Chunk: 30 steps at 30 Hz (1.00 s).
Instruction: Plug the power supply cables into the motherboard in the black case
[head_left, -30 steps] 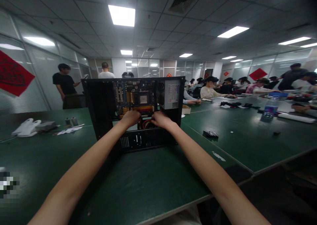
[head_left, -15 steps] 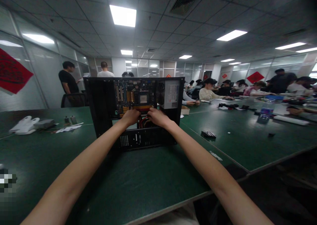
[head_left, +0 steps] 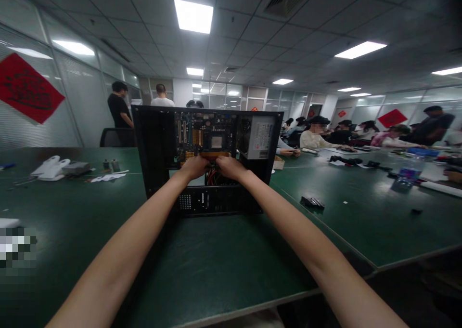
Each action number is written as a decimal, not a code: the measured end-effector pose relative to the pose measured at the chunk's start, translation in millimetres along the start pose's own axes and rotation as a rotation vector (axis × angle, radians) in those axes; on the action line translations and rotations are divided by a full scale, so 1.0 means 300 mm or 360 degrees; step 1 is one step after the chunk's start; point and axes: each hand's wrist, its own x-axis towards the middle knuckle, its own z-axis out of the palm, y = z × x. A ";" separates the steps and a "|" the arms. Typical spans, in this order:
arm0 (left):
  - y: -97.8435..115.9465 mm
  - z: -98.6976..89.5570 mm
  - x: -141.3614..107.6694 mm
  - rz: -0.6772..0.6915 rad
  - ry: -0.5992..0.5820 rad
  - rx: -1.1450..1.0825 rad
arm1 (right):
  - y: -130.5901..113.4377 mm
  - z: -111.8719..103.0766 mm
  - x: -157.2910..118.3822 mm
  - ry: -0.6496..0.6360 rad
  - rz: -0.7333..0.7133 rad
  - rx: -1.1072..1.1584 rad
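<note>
A black computer case [head_left: 153,142] stands open in front of me on the green table, with a motherboard [head_left: 207,125] mounted inside. At the case's upper right sits a silver power supply [head_left: 260,137]. Both my hands reach in at the motherboard's lower edge, by the orange slots [head_left: 215,153]. My left hand [head_left: 196,167] has its fingers closed there; what they grip is hidden. Close beside it, my right hand [head_left: 230,167] is pinched too, its fingertips also covering whatever they hold. Red and dark cables [head_left: 213,177] bunch just below and between the hands.
Left of the case lie white gloves [head_left: 54,168], a grey box [head_left: 77,167] and papers [head_left: 108,177]. A small black part [head_left: 312,203] and a plastic bottle [head_left: 407,176] are on the right. People sit along the far tables; a chair [head_left: 117,137] stands behind.
My view has turned slightly left, so everything appears shifted to the right. Both hands stay at the motherboard's lower edge, their fingertips a little closer together.
</note>
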 end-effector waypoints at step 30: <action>0.001 0.023 0.011 -0.0058 0.0076 -0.0080 | 0.006 0.039 0.018 0.0003 0.0078 0.0025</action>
